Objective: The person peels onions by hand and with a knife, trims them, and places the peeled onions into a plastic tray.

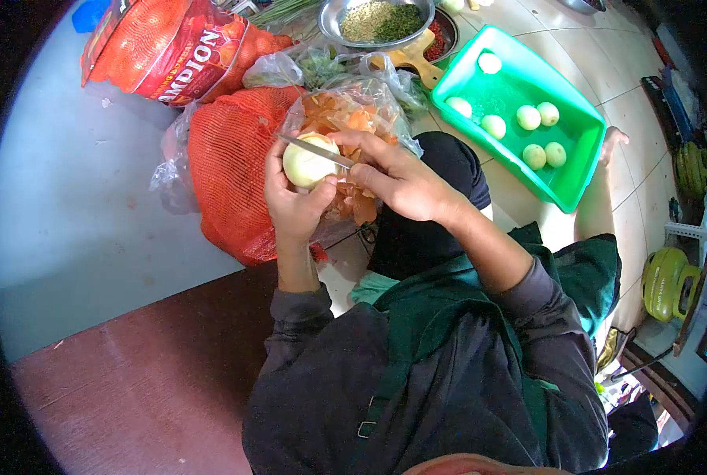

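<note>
My left hand point(294, 206) is closed around a pale peeled onion point(307, 168), fingers behind it and thumb on its lower right side. In my right hand point(405, 180) is a knife point(322, 152), its blade lying across the top of the onion and pointing left. Below and behind the hands sits a clear plastic bag point(385, 103) full of brown onion skins point(342, 115). A red mesh sack point(231, 162) stands just left of my left hand; what it holds is hard to make out.
On the right, a green plastic tub point(563, 186) holds several peeled onions point(528, 117). A large printed red sack point(171, 51) lies at the upper left. At the top, a metal bowl point(335, 36) contains chopped greens and pale bits. A green gas cylinder point(665, 283) stands far right.
</note>
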A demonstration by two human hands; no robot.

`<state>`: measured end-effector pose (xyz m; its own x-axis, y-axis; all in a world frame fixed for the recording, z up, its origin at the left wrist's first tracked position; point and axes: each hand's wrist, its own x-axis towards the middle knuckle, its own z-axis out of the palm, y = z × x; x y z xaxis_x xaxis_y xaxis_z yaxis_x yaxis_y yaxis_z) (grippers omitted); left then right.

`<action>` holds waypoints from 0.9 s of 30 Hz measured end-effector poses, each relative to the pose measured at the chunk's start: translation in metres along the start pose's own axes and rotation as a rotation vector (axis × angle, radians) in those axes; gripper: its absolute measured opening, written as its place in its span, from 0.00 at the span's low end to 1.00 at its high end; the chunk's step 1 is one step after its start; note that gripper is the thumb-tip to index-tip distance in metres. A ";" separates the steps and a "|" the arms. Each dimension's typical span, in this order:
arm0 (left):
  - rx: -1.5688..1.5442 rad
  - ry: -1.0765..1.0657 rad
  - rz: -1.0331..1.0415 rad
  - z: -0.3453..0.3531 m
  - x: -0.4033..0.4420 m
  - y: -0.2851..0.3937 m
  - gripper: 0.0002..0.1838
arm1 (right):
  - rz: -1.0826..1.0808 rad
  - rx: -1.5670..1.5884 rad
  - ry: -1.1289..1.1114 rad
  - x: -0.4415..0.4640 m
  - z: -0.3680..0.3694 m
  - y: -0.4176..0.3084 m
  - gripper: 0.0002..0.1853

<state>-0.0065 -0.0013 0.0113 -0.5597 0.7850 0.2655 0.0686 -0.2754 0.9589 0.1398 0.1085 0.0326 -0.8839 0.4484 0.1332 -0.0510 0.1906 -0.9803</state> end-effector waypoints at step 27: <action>-0.395 -0.064 -0.113 -0.001 0.001 0.002 0.41 | 0.046 0.025 -0.073 -0.006 -0.006 -0.019 0.25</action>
<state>-0.0077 -0.0017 0.0129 -0.4918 0.8522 0.1783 -0.3197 -0.3673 0.8735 0.1482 0.1074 0.0510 -0.9170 0.3912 0.0779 -0.0205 0.1487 -0.9887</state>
